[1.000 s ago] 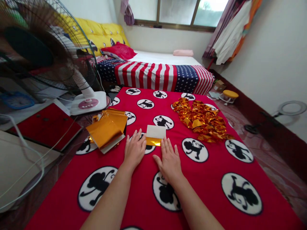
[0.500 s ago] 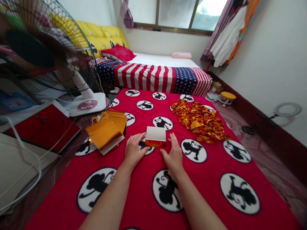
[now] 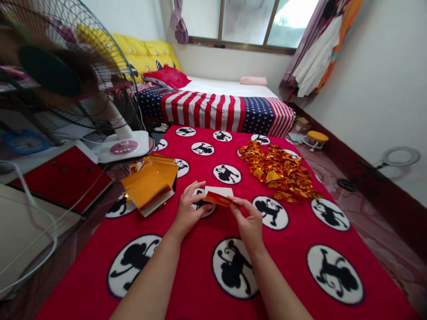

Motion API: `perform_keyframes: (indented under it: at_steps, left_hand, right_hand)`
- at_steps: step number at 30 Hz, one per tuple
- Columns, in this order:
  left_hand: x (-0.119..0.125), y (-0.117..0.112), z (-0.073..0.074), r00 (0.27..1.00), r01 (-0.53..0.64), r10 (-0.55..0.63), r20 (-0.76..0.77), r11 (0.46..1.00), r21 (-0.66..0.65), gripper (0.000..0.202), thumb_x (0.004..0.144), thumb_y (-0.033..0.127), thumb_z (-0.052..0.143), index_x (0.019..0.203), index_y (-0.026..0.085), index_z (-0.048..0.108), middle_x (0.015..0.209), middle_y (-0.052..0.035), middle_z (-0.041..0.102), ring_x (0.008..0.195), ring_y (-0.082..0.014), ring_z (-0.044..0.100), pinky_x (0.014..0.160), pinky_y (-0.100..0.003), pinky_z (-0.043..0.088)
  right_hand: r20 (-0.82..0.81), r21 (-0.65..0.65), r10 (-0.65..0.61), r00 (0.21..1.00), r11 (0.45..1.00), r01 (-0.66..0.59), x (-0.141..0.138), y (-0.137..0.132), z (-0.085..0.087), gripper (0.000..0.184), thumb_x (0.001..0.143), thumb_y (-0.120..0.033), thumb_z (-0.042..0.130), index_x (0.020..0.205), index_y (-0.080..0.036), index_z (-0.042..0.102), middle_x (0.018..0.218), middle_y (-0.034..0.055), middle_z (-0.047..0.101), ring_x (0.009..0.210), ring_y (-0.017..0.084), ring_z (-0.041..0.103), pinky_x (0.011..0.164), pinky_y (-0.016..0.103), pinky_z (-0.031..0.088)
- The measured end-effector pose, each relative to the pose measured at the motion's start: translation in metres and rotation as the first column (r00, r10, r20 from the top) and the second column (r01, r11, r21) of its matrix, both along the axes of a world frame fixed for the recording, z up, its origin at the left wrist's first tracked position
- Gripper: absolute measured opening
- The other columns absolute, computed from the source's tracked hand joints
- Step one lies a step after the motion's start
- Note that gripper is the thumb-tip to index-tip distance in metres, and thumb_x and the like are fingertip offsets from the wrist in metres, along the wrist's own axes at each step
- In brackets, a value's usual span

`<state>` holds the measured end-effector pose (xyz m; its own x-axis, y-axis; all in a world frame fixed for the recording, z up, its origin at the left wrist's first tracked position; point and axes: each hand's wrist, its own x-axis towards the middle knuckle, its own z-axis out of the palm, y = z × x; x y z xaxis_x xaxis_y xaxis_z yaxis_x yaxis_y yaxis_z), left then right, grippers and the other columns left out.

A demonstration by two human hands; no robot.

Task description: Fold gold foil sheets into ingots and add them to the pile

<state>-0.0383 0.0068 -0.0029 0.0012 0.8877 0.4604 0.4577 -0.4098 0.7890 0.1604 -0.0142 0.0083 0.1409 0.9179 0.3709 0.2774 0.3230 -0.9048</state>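
Observation:
My left hand (image 3: pixel 189 210) and my right hand (image 3: pixel 249 222) hold a small folded sheet of gold foil paper (image 3: pixel 218 195) between them, lifted slightly off the red blanket (image 3: pixel 287 249). The sheet's white back faces up and its gold edge points toward me. My right fingers pinch its near right corner; my left thumb and fingers grip its left side. A stack of flat gold sheets (image 3: pixel 149 182) lies to the left of my hands. A heap of folded gold pieces (image 3: pixel 280 170) sits to the far right on the blanket.
A standing fan (image 3: pixel 66 80) with its white base (image 3: pixel 123 146) stands at the left, beside a red board (image 3: pixel 63 175). A bed with a flag-patterned cover (image 3: pixel 220 109) lies beyond the blanket. A ring light (image 3: pixel 400 156) and small yellow stool (image 3: pixel 315 137) are at the right wall.
My hands went from lying flat beside the folded sheet to gripping its sides, and now they hold it raised off the blanket, tilted flatter toward me.

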Motion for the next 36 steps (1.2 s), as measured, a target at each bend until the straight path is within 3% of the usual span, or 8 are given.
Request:
perform_keyframes:
  at_steps: [3, 6, 12, 16, 22, 27, 32, 36]
  left_hand:
    - [0.003, -0.006, 0.012, 0.945, 0.123, -0.086, 0.316, 0.987, -0.101, 0.016, 0.077, 0.035, 0.073, 0.080, 0.019, 0.077, 0.099, -0.0089, 0.075, 0.098, -0.0242, 0.067, 0.091, -0.037, 0.050]
    - [0.008, -0.010, 0.019, 0.849, 0.196, 0.002, 0.528, 0.927, -0.319, 0.028, 0.074, 0.042, 0.076, 0.083, 0.016, 0.076, 0.077, -0.0059, 0.074, 0.068, -0.0177, 0.067, 0.067, -0.028, 0.052]
    - [0.013, -0.006, 0.011, 0.699, 0.233, 0.229, 0.678, 0.823, -0.519, 0.041, 0.058, 0.045, 0.085, 0.077, 0.012, 0.071, 0.070, -0.0045, 0.073, 0.059, -0.0152, 0.065, 0.056, -0.022, 0.049]
    - [0.012, -0.002, 0.003, 0.652, 0.244, 0.264, 0.710, 0.814, -0.527, 0.042, 0.059, 0.043, 0.084, 0.084, 0.012, 0.070, 0.072, -0.0039, 0.074, 0.064, -0.0154, 0.068, 0.060, -0.022, 0.051]
    - [0.015, -0.004, -0.005, 0.712, 0.188, 0.240, 0.660, 0.840, -0.509, 0.048, 0.064, 0.038, 0.081, 0.101, 0.012, 0.064, 0.070, -0.0029, 0.072, 0.064, -0.0164, 0.069, 0.061, -0.023, 0.053]
    - [0.016, -0.005, -0.001, 0.764, 0.214, 0.141, 0.630, 0.865, -0.454, 0.076, 0.067, 0.031, 0.077, 0.136, 0.019, 0.048, 0.080, -0.0024, 0.074, 0.068, -0.0172, 0.071, 0.062, -0.025, 0.054]
    - [0.008, -0.004, 0.000, 0.860, 0.252, 0.039, 0.509, 0.835, -0.490, 0.035, 0.072, 0.034, 0.073, 0.099, 0.013, 0.076, 0.104, -0.0116, 0.075, 0.091, -0.0236, 0.071, 0.076, -0.028, 0.055]
    - [0.002, -0.004, -0.002, 0.857, 0.298, -0.019, 0.514, 0.832, -0.468, 0.040, 0.068, 0.032, 0.079, 0.104, 0.014, 0.076, 0.114, -0.0121, 0.073, 0.105, -0.0272, 0.067, 0.092, -0.034, 0.053]
  right_hand:
    - [-0.215, -0.110, 0.036, 0.976, 0.992, -0.061, -0.003, -0.004, 0.027, 0.013, 0.083, -0.034, 0.068, 0.086, -0.021, 0.068, 0.079, 0.0017, 0.071, 0.076, 0.019, 0.067, 0.072, 0.030, 0.052]
    - [-0.423, -0.168, 0.057, 0.904, 0.976, -0.140, -0.007, 0.000, 0.040, 0.025, 0.079, -0.036, 0.073, 0.096, -0.021, 0.066, 0.082, 0.0021, 0.072, 0.074, 0.017, 0.067, 0.069, 0.027, 0.052]
    - [-0.706, -0.383, -0.030, 0.707, 0.857, -0.346, -0.007, 0.019, 0.007, 0.049, 0.069, -0.051, 0.079, 0.105, -0.021, 0.064, 0.075, -0.0001, 0.069, 0.058, 0.012, 0.061, 0.053, 0.022, 0.047]
    - [-0.772, -0.337, -0.007, 0.636, 0.853, -0.399, -0.007, 0.020, -0.008, 0.052, 0.073, -0.052, 0.075, 0.113, -0.022, 0.060, 0.083, 0.0025, 0.071, 0.064, 0.013, 0.065, 0.058, 0.022, 0.050]
    - [-0.719, -0.270, 0.031, 0.695, 0.908, -0.320, -0.010, 0.014, -0.011, 0.054, 0.071, -0.035, 0.079, 0.119, -0.027, 0.055, 0.091, 0.0003, 0.069, 0.075, 0.014, 0.067, 0.064, 0.024, 0.053]
    - [-0.601, -0.268, 0.017, 0.799, 0.938, -0.221, -0.015, 0.013, -0.018, 0.030, 0.072, -0.025, 0.076, 0.096, -0.024, 0.060, 0.082, -0.0018, 0.068, 0.072, 0.013, 0.064, 0.064, 0.022, 0.049]
    - [-0.600, -0.262, 0.046, 0.799, 0.932, -0.250, -0.013, 0.014, -0.019, 0.013, 0.075, -0.024, 0.071, 0.084, -0.022, 0.062, 0.074, -0.0034, 0.066, 0.066, 0.011, 0.060, 0.062, 0.021, 0.046]
    - [-0.568, -0.263, 0.117, 0.815, 0.912, -0.315, -0.007, 0.015, -0.018, 0.024, 0.072, -0.028, 0.077, 0.093, -0.023, 0.068, 0.086, -0.0002, 0.071, 0.078, 0.015, 0.065, 0.070, 0.024, 0.050]
